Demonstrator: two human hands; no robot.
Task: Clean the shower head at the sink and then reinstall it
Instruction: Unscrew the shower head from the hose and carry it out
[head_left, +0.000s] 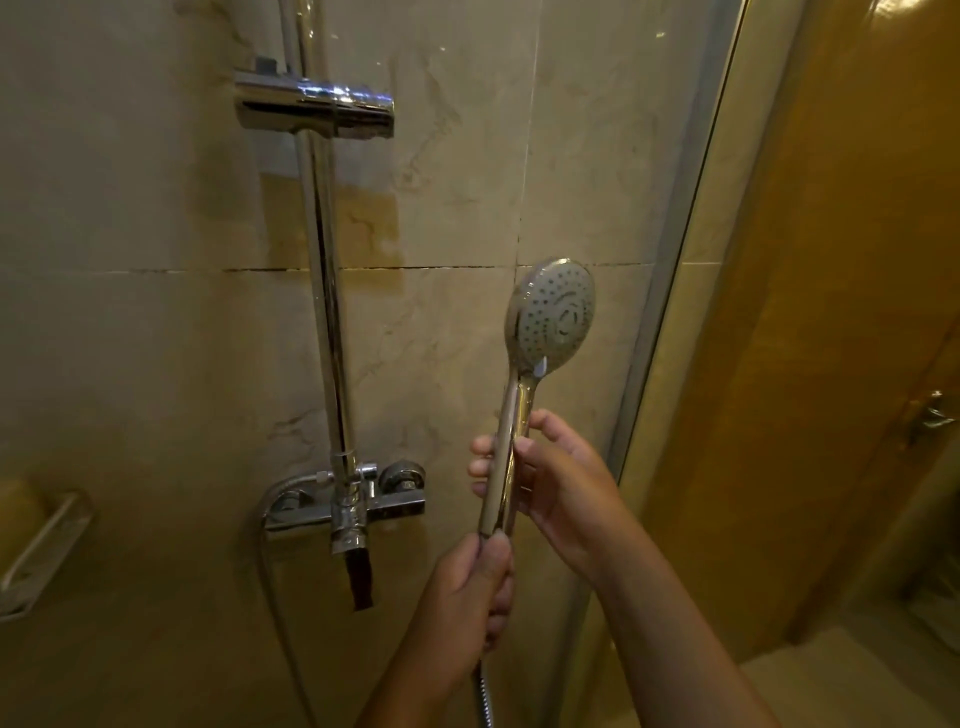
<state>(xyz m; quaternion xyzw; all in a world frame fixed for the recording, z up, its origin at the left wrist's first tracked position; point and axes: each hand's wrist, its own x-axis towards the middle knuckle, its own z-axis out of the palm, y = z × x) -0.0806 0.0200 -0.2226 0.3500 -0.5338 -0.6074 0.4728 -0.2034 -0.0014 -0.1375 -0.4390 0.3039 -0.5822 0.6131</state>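
head (553, 312): off its holder (317, 104), which sits empty on the rail (327, 291) at 10 o'clock from it. The head is upright, spray face toward the camera, in front of the tiled wall.
right hand (566, 483): fingers wrapped round mid-handle, thumb across the front. Likely this steadies the head against twisting.
left hand (467, 592): at 7 o'clock from the right hand. Thumb and forefinger pinch the foot of the handle and the other fingers curl below it. The nut is hidden in the fist.
hose (485, 696): hangs at 6 o'clock from the left hand.
step: probably turning the joint. Whether it is being loosened or tightened cannot be told.
tap (348, 509): at 8 o'clock from the head, untouched.
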